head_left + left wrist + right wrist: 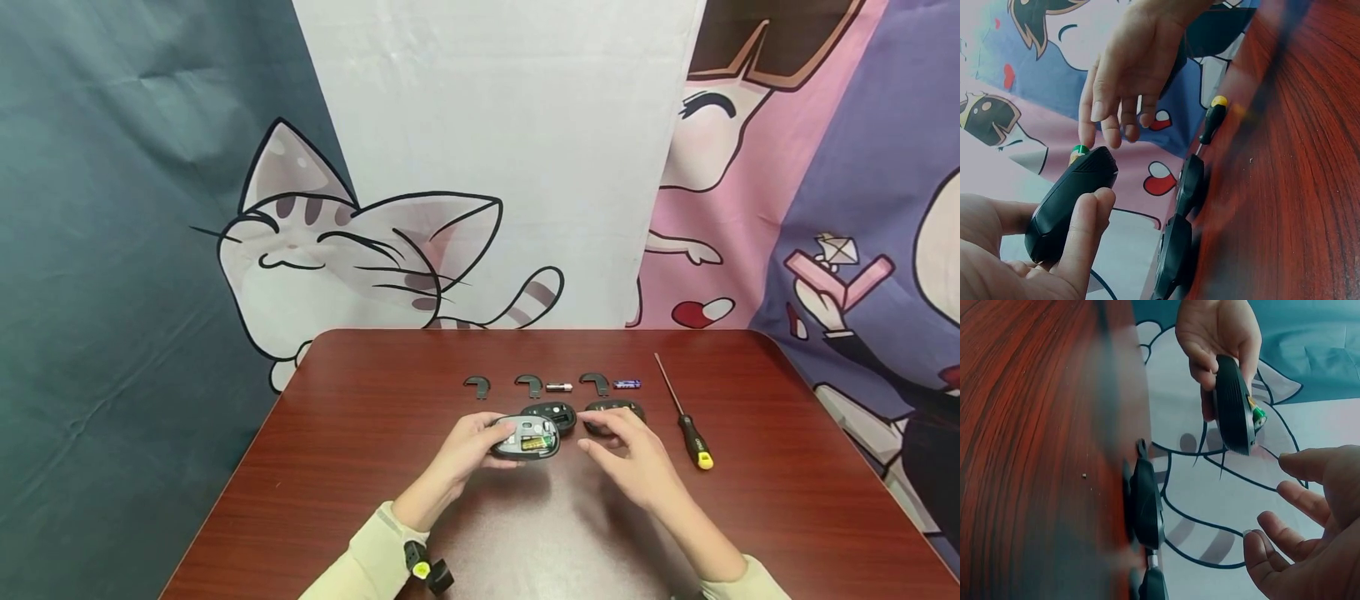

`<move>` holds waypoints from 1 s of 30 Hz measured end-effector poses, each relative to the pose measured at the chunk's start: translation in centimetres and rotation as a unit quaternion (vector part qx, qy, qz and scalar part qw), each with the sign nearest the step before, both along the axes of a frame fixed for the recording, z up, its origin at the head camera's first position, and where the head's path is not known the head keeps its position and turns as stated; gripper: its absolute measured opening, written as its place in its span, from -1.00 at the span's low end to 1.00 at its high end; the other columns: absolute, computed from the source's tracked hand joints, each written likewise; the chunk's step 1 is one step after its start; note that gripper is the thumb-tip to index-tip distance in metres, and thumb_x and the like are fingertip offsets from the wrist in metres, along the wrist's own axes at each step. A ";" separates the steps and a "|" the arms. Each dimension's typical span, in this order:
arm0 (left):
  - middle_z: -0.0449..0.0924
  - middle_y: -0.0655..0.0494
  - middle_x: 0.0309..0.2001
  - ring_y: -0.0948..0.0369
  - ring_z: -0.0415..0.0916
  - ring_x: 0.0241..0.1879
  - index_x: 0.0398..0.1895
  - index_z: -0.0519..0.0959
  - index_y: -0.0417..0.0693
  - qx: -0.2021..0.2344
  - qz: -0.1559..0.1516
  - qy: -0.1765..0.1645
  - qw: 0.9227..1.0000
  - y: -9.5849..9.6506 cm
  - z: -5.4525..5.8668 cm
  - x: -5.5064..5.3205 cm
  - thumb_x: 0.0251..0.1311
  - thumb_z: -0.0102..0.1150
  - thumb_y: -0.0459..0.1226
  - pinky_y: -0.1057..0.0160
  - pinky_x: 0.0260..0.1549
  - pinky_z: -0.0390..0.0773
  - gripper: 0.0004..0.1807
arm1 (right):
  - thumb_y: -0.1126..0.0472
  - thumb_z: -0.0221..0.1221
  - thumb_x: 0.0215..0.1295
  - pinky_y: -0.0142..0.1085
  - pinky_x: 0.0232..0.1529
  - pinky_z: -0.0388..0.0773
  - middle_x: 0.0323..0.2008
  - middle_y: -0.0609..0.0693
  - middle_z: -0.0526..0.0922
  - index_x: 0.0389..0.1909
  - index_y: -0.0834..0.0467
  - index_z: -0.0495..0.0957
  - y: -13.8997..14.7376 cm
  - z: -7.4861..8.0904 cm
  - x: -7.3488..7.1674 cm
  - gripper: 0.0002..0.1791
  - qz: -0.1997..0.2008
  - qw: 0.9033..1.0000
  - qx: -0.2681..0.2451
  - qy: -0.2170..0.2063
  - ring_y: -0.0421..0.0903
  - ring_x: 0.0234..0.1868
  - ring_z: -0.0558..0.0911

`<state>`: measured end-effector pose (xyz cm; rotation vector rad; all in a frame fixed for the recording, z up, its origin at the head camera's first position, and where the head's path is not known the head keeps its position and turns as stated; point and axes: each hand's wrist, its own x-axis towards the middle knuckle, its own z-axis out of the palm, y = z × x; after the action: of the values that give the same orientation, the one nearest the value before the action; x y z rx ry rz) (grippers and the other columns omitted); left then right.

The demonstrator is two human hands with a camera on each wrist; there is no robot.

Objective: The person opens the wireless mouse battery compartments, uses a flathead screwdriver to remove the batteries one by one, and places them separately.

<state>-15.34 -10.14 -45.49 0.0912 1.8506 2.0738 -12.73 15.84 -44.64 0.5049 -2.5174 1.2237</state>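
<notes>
My left hand (471, 446) grips a computer mouse (504, 447), its underside turned up and its battery bay uncovered. A green and yellow battery (536, 442) lies in the bay; in the right wrist view one end of this battery (1259, 417) juts above the mouse's underside. My right hand (633, 454) holds nothing, its fingers spread and loosely bent just right of that mouse. Behind the hands, two more black mice lie upside down on the table: a middle mouse (559, 411) and a right mouse (634, 408), the latter partly hidden by my right fingers.
Along the back lie a left battery cover (482, 386), a middle battery cover (533, 385) and a right battery cover (597, 383). A silver battery (558, 387) and a blue battery (627, 384) lie among them. A screwdriver (692, 437) rests at right on the brown table (315, 492).
</notes>
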 end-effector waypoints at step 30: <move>0.69 -0.10 -0.24 0.10 0.74 -0.35 0.15 0.46 -0.54 0.005 -0.003 0.007 1.000 0.0 0.0 0.1 0.43 0.13 -0.25 0.11 -0.21 0.79 -0.54 | 0.22 0.46 0.15 -0.32 -0.21 0.71 -0.10 -0.14 0.62 -0.04 -0.04 0.72 -2.7 -0.5 0.3 -0.67 0.036 0.999 -0.017 -0.031 -0.19 -0.27 0.65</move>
<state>-15.26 -10.13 -45.53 0.1133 1.8454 2.0852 -12.43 13.15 -45.13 0.5626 -2.5463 1.3258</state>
